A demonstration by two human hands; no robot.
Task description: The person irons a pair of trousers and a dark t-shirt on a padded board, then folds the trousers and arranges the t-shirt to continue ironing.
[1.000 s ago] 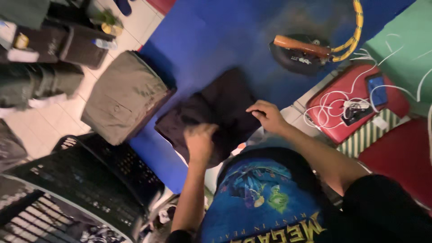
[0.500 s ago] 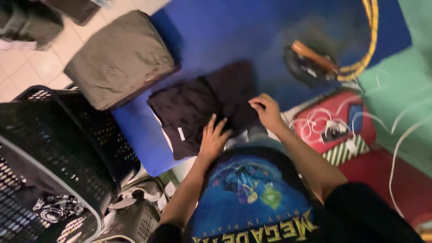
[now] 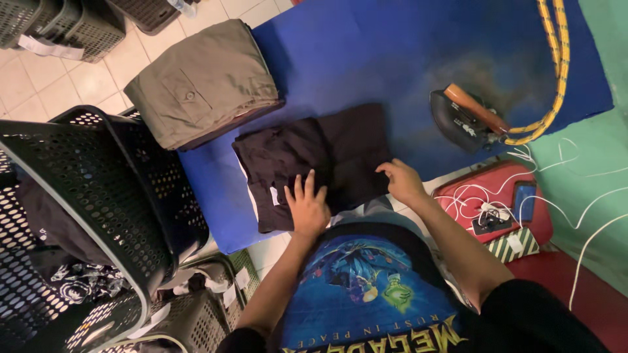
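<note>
A folded dark brown garment (image 3: 314, 160) lies on a blue ironing mat (image 3: 392, 59). My left hand (image 3: 306, 206) rests flat on the garment's near edge with its fingers spread. My right hand (image 3: 399, 180) touches the garment's near right corner, fingers curled on the cloth. A folded khaki garment (image 3: 203, 82) sits at the mat's left end, just beyond the dark one.
A black iron with a wooden handle (image 3: 461, 114) stands on the mat at right, its yellow cord (image 3: 556, 59) running up. Black plastic laundry baskets (image 3: 85, 196) crowd the left. A red cushion (image 3: 497, 202) with white cables and a phone lies at right.
The view has swung left and down. My left hand has spread flat on the dark garment; my right hand stays at its right corner.
</note>
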